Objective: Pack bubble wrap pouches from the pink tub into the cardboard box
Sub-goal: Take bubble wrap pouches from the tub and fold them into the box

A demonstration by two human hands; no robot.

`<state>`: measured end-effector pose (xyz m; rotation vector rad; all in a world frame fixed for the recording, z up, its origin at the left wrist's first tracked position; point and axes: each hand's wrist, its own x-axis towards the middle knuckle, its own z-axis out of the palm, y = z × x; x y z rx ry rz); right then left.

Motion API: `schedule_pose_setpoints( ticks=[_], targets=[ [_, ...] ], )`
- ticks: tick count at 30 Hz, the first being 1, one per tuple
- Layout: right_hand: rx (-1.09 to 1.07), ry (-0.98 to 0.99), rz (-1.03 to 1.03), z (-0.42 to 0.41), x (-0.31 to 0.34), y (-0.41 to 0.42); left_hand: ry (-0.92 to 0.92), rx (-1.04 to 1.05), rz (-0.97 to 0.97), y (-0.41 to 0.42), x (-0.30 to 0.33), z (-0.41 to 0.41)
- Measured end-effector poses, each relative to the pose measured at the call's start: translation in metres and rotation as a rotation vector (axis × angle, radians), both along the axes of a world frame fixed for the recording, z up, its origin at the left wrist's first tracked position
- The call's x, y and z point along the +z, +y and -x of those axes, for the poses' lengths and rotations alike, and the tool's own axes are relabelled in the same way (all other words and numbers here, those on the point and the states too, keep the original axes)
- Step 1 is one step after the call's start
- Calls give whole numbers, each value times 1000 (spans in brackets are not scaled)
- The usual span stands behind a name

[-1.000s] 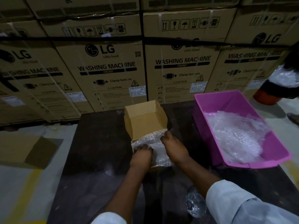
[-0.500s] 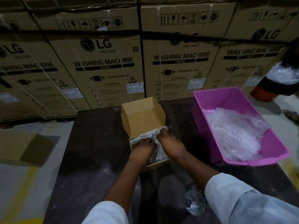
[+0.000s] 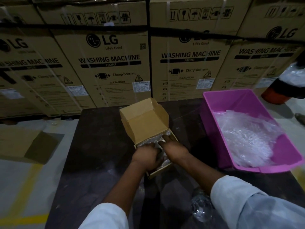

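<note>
Pressing pouches down into the box

My left hand (image 3: 146, 157) and right hand (image 3: 175, 148) lie flat, fingers (image 3: 166, 138) spread and gripping nothing, on the bubble wrap pouches (image 3: 148, 142) in the cardboard box (image 3: 145, 123), I'd judge to settle them; they look silvery and crinkled under the fingers; right of them, the pink tub (image 3: 231, 100) on the table (image 3: 99, 146) holds more.

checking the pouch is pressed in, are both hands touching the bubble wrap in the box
Touching. The head view shows the left hand and right hand pressed flat onto the bubble wrap inside the cardboard box.
</note>
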<state>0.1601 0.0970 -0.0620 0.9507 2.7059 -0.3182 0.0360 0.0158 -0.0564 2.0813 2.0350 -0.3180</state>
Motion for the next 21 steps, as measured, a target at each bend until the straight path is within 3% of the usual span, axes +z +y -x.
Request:
schedule_pose_setpoints(
  ticks=[3, 7, 12, 21],
  targets=[
    [33, 67, -26, -1, 2, 1, 22, 31, -49, -4, 1, 0],
    [38, -24, -15, -1, -1, -1, 109, 63, -4, -6, -1, 7],
    [-6, -131, 59, 6, -8, -5, 83, 13, 23, 2, -1, 9],
    [-11, -81, -2, 12, -15, -5, 13, 26, 129, -2, 0, 4]
  ],
)
